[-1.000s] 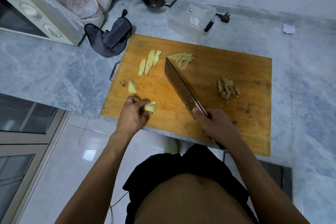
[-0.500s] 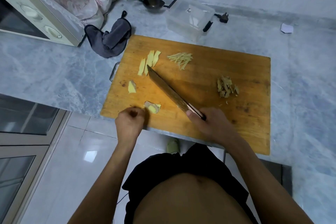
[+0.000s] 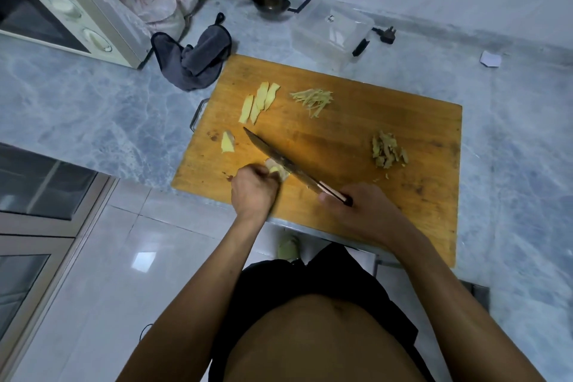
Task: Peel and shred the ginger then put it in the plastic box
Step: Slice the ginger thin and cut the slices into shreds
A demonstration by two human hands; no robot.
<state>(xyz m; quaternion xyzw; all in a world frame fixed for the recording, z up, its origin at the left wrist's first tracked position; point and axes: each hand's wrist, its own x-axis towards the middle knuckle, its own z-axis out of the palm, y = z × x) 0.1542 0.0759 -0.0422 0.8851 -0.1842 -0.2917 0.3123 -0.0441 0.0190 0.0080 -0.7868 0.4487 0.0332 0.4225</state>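
On the worn wooden board [image 3: 356, 133], the left hand [image 3: 252, 191] curls its fingers around a pale ginger chunk [image 3: 277, 171]. The right hand [image 3: 364, 211] grips the long dark knife [image 3: 280, 161], its blade against the chunk. Thin shreds [image 3: 313, 98] lie near the clear plastic box [image 3: 331, 31].

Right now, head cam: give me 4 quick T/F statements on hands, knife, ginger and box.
1. The right hand grips the knife. True.
2. The left hand lies flat and empty. False: it holds a ginger piece at the blade.
3. The shredded ginger is in the plastic box. False: it lies on the cutting board.
4. The peel scraps sit right of the knife. True.
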